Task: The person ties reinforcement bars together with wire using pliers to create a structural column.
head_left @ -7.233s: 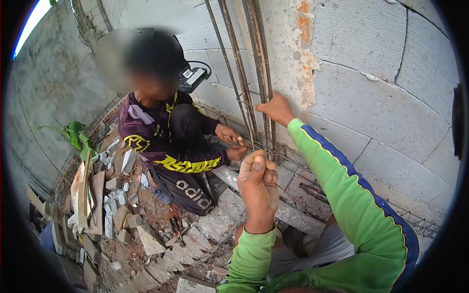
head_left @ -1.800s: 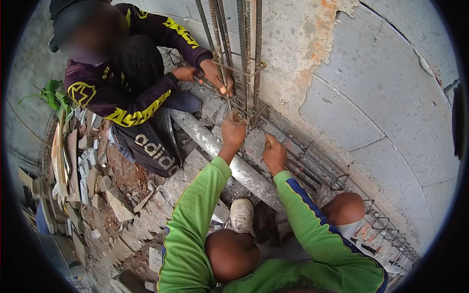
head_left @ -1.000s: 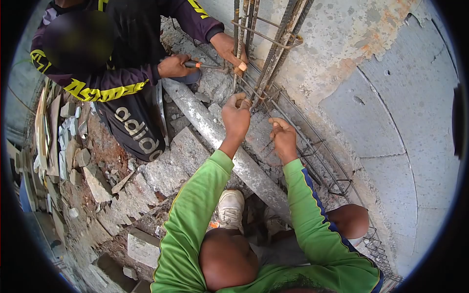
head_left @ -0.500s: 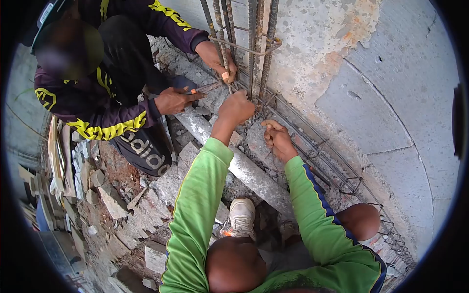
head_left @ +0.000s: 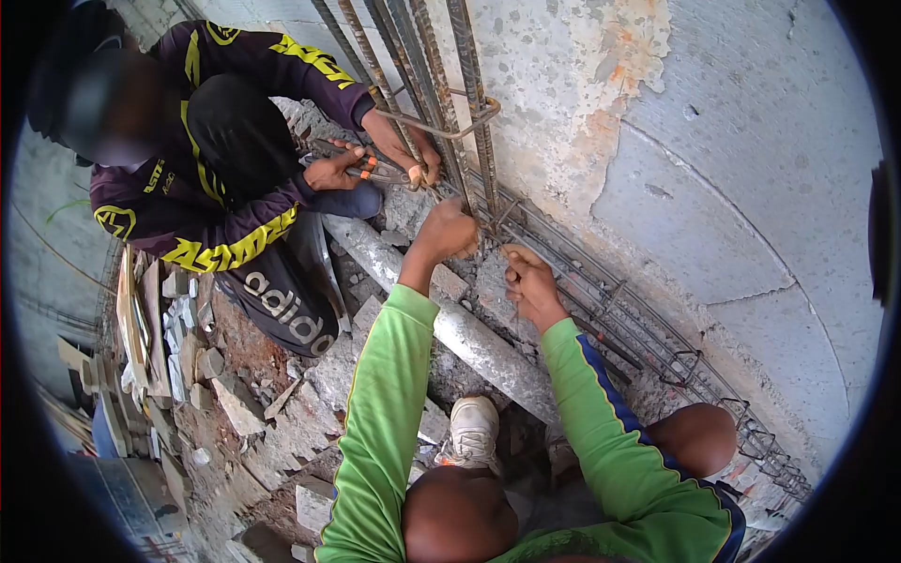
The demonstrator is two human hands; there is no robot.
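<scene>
My left hand (head_left: 449, 233) is closed at the foot of the upright steel bars (head_left: 434, 84); what its fingers grip is hidden. My right hand (head_left: 533, 283), fingers pinched together, is just to the right beside the horizontal rebar cage (head_left: 615, 324). Anything in that pinch is too thin to make out. Across from me, a co-worker's hand (head_left: 333, 173) holds an orange-handled plier-like tool (head_left: 368, 167) pointed at the bars' base. The co-worker's other hand (head_left: 413, 155) is at the lower part of the same bars.
A grey-white pipe (head_left: 488, 352) crosses the rubble between my foot and the bars. The concrete wall (head_left: 713, 206) rises along the right. Broken blocks (head_left: 235, 403) and wooden boards (head_left: 131, 319) lie at left. A bent steel tie (head_left: 450, 129) rings the upright bars.
The view has shifted, so the bars appear farther left. The co-worker's tool hand has moved closer to the bars. My hands remain close together at the bars' base, both still closed.
</scene>
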